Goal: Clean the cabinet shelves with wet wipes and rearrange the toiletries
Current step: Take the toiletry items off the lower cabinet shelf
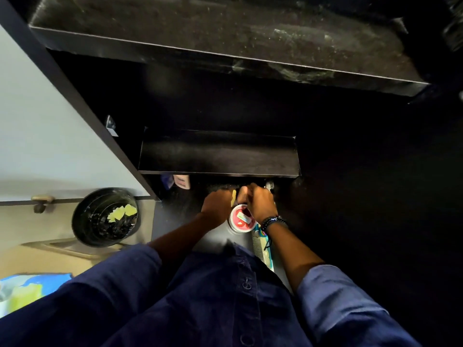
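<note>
Red-lidded tub (241, 219) sat on the grey ledge (215, 239) between both wrists, comb (258, 246) just beside it, probably parked clear for wiping. Left hand (216, 204) and right hand (258, 201) reached under the lower shelf (218, 156). Fingers were in shadow, so I can't tell their grip. Upper shelf (200, 33) looked dusty.

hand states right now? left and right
Left hand: seen from the back, fingers curled out of view; cannot tell whether it holds anything.
Right hand: same, fingers hidden; cannot tell.
</note>
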The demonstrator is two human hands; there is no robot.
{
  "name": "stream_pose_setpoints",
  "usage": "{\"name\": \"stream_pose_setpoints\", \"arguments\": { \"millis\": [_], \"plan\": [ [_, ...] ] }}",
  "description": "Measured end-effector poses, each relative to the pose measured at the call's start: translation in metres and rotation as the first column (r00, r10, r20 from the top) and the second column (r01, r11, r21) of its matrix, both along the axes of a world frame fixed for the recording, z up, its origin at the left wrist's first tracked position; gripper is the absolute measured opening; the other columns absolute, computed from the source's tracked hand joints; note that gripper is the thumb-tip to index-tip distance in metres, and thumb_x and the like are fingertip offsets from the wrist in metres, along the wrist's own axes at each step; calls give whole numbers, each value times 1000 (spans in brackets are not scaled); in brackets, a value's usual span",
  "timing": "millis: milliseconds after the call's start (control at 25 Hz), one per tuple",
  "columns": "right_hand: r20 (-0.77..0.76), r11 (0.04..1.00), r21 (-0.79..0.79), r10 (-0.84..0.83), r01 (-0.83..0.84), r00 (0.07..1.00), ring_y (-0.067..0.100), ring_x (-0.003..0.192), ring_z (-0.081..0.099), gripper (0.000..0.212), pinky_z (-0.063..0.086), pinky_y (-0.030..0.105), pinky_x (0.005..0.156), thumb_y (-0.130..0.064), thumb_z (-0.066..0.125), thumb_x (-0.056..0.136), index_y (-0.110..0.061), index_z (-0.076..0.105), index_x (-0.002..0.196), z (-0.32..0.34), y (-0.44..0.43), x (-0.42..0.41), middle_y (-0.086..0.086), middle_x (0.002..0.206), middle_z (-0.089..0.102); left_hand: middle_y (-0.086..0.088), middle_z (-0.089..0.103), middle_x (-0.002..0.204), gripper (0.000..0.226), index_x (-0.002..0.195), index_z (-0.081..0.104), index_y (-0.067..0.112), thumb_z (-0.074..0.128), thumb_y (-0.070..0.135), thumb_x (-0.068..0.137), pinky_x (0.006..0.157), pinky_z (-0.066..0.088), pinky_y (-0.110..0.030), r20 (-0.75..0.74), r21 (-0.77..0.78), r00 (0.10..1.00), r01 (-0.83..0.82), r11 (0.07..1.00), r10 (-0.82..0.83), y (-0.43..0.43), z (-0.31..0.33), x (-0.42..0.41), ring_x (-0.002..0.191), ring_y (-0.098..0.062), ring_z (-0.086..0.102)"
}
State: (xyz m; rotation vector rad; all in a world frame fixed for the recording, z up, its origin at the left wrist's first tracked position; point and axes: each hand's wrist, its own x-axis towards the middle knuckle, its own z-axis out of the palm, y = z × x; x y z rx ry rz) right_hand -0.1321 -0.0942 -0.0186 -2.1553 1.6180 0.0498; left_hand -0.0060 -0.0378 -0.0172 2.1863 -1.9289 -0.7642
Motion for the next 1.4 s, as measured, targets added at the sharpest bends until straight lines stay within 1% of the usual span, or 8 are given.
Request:
{"name": "stream_pose_setpoints", "arguments": {
  "millis": [240, 440, 720, 880, 1040, 1200, 1320, 1400],
  "plan": [
    [37, 994, -52, 97, -95, 995, 40, 95, 62, 20, 46, 40, 73, -12, 52, 87, -9, 60, 106, 2, 13, 34, 20, 99, 68, -22, 67, 104, 23, 102, 65, 3, 51, 17, 91, 79, 48, -42, -9, 90, 974, -225, 970, 227, 44, 2, 61, 99, -41, 63],
    [125, 985, 5, 173, -175, 977, 41, 97, 61, 26, 49, 42, 77, -23, 47, 93, -13, 62, 111, 3, 28, 84, 20, 105, 67, -24, 67, 97, 23, 105, 61, 9, 46, 14, 88, 68, 46, -43, -73, -10, 929, -364, 931, 362, 72, 11, 94, 92, -45, 62],
    [62, 924, -28, 383, -382, 922, 41, 95, 62, 24, 47, 43, 75, -8, 46, 88, -14, 61, 107, 6, 40, 125, 20, 104, 67, -29, 65, 90, 12, 89, 58, -1, 51, 6, 83, 60, 39, -42, -108, -21, 881, -465, 885, 460, 72, 14, 111, 86, -47, 60],
    [-1, 865, -106, 493, -490, 870, 39, 91, 63, 36, 47, 42, 72, -5, 45, 88, -15, 55, 121, 9, 43, 140, 17, 99, 69, -30, 64, 91, 11, 85, 58, -4, 52, 5, 83, 59, 34, -38, -121, 18, 839, -533, 846, 531, 69, 15, 111, 87, -47, 60],
    [8, 859, -78, 509, -507, 861, 37, 92, 63, 28, 47, 40, 71, -10, 45, 91, -19, 55, 115, 7, 44, 146, 14, 98, 69, -29, 64, 96, 15, 89, 59, -6, 49, 5, 85, 62, 32, -37, -97, 56, 847, -519, 853, 523, 67, 14, 111, 92, -45, 60],
    [16, 866, -64, 497, -495, 868, 41, 95, 62, 41, 50, 43, 75, -4, 43, 90, -14, 48, 129, 7, 46, 143, 21, 104, 66, -28, 64, 100, 17, 95, 58, -6, 47, 7, 89, 63, 30, -38, -72, 60, 859, -504, 862, 507, 69, 14, 110, 95, -44, 59],
    [36, 884, -33, 466, -465, 884, 42, 97, 61, 45, 50, 43, 78, -1, 43, 88, -13, 48, 131, 7, 46, 140, 21, 108, 66, -26, 64, 108, 25, 114, 52, -3, 47, 9, 93, 64, 33, -36, -93, 36, 856, -508, 861, 509, 70, 20, 103, 98, -43, 60],
    [108, 909, -7, 414, -416, 904, 42, 98, 61, 40, 49, 43, 78, -3, 44, 89, -14, 52, 126, 5, 47, 135, 20, 109, 66, -26, 59, 118, 43, 133, 39, 1, 48, 10, 92, 69, 39, -40, -132, 17, 864, -489, 872, 487, 73, 20, 100, 102, -43, 58]
  ]
}}
